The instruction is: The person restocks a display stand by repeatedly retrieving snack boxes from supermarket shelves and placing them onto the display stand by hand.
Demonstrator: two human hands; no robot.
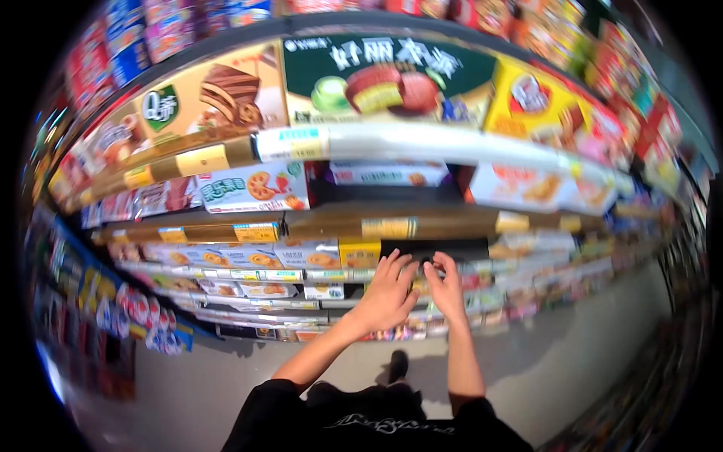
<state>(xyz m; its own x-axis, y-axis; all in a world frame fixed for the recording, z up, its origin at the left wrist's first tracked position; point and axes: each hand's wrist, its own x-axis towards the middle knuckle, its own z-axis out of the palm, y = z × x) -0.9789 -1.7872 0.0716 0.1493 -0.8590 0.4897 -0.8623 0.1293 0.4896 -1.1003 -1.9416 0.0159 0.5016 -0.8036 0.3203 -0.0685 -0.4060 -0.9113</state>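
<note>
Both my hands reach toward a lower shelf, over a dark gap in its row of boxes. My left hand (386,292) has its fingers stretched out and parted, with nothing in it. It is closest to a yellow box (359,253) at the gap's left side. Just to the right, my right hand (446,288) has its thumb and fingers apart and slightly bent. No held item shows in it. Whether any fingertip touches the shelf, I cannot tell. Pale blue biscuit boxes (248,256) stand in a row left of the yellow box.
Above are a brown shelf edge (331,224) with price tags, a white fruit-picture box (254,188) and a large green box (392,79). Lower shelf rails (256,303) run below my hands. Hanging packets (143,316) are at left, over the grey floor (226,384).
</note>
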